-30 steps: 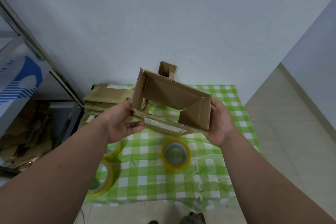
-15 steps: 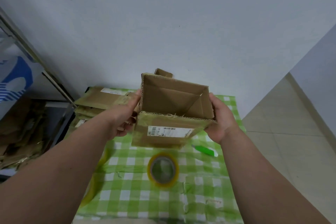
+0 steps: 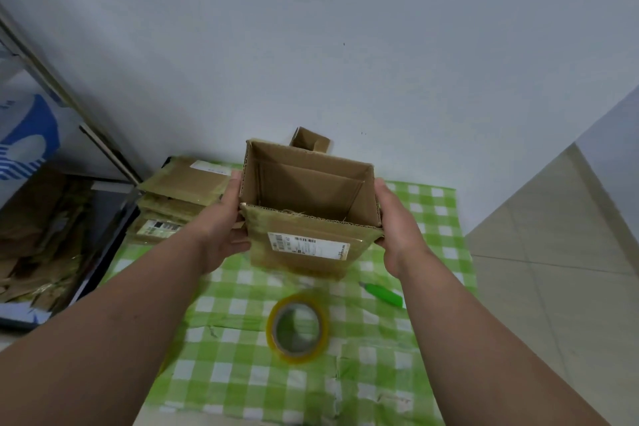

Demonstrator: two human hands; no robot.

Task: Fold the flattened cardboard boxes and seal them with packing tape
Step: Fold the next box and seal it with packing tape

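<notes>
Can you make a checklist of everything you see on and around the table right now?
Surface: table under a green checked cloth, wrinkled.
Job's things: opened cardboard box held above the cloth, top open; tape roll lying flat; stack of flattened boxes at far left.
Clutter: green cutter; small box by the wall.
Grips: left hand and right hand hold the box's sides.
Cables: nothing seen.
Surroundings: white wall; tiled floor at right; cardboard scraps at left.

— What's different with the box (image 3: 307,218) since a second ago?
— I've tipped it from slanting to upright, its opening facing up at me and its label side near me; my left hand (image 3: 221,228) and right hand (image 3: 397,225) grip its sides.
</notes>
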